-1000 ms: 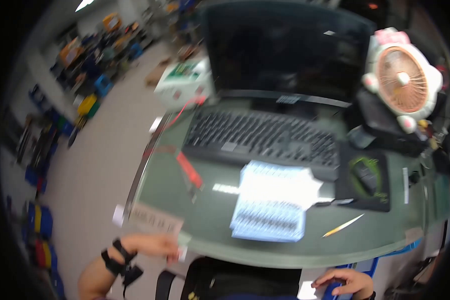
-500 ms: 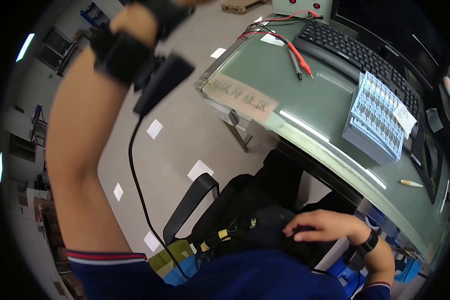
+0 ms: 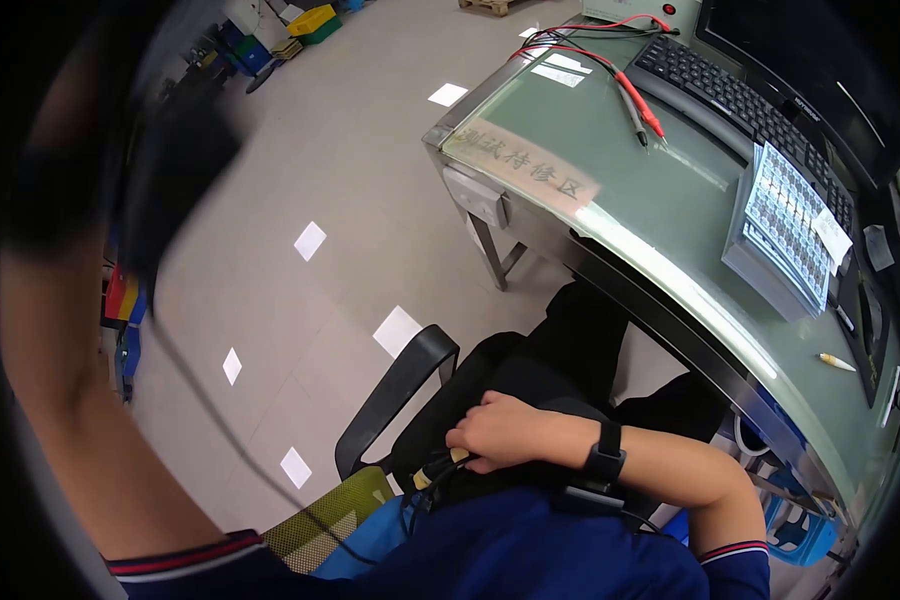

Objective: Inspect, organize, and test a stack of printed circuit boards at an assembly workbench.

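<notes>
My right hand point(image 3: 502, 432) is over my lap, its fingers curled around black cables point(image 3: 432, 474) with yellow bands, close against my waist. The fingertips are mostly hidden beneath the hand. A black strap point(image 3: 606, 456) circles the right wrist. My left arm is raised at the far left, and my left hand point(image 3: 67, 105) is dark and smeared near the picture's rim, so its fingers cannot be made out. A blurred black device point(image 3: 175, 165) is strapped at the left wrist, with a cord point(image 3: 205, 400) running down toward my waist.
A glass-topped desk point(image 3: 660, 210) to the right bears a keyboard point(image 3: 715, 105), red and black test probes point(image 3: 640, 105), and a stack of light-blue printed panels point(image 3: 785, 230). A chair armrest point(image 3: 395, 395) stands beside me. Bins point(image 3: 313, 22) sit on the far floor.
My right hand has moved left across my lap to the yellow-banded cables and closed there. My left arm has swung outward to the left, and the view has shifted slightly.
</notes>
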Demonstrator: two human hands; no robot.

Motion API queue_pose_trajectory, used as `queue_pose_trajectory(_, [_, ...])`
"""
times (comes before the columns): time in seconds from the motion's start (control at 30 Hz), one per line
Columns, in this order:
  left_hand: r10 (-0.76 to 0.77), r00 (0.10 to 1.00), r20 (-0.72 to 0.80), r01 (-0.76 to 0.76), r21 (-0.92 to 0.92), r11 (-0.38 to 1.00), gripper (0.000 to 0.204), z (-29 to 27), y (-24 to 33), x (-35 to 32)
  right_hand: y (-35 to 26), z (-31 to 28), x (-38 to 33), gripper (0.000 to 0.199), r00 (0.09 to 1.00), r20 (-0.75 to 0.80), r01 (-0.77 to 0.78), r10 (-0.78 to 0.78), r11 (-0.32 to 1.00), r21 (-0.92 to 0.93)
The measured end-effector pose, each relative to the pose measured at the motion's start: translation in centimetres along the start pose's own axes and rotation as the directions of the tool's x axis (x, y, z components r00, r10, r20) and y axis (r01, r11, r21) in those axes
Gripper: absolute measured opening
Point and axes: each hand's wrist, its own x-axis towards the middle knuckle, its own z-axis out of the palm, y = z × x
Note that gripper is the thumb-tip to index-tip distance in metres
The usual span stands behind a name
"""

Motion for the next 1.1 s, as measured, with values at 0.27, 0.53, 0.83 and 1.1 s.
queue_pose_trajectory(0.27, [0.157,-0.091,0.983,0.802,-0.021,0.596,0.065,18.0,10.9,-28.0,1.2,1.0,-0.6,0.031,1.000,-0.001,0.027,-0.028,0.984,0.175])
queue_pose_trajectory(0.53, [0.370,0.195,0.908,0.961,-0.101,-0.258,0.060,28.2,21.5,-39.5,1.5,1.1,-2.7,0.036,0.993,-0.121,0.029,-0.007,0.983,0.180])
queue_pose_trajectory(0.83, [0.375,-0.146,0.915,0.795,0.334,-0.506,0.061,24.8,14.4,-40.3,3.0,2.1,-4.7,0.036,0.968,-0.246,0.039,0.059,0.927,0.374])
queue_pose_trajectory(1.1, [-0.385,-0.087,0.919,0.980,0.010,-0.197,0.029,14.8,1.3,-31.4,4.7,1.0,-6.6,0.043,0.970,-0.226,0.033,0.088,0.874,0.485])
